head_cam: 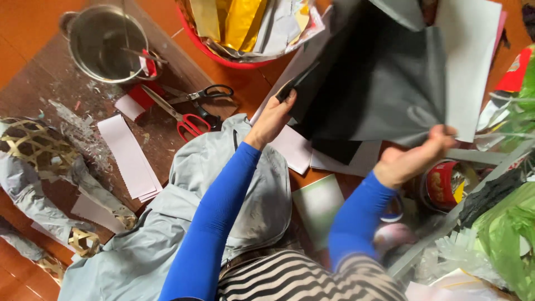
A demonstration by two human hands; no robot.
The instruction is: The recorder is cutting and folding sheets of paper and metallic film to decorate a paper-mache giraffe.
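Large dark grey paper sheet (373, 83), creased, held up above scattered papers.

A single head-worn camera looks steeply down from above the person, close enough that both blue-sleeved forearms and a striped top fill the lower middle. It faces a wooden floor (33, 22), taking in a steel pot (106, 44) upper left and, probably, green plastic (510, 223) at the blurred right edge.

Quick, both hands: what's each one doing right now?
Left hand: closed, gripping the left edge of the large dark grey paper sheet.
Right hand: closed, pinching the same sheet's lower right corner.
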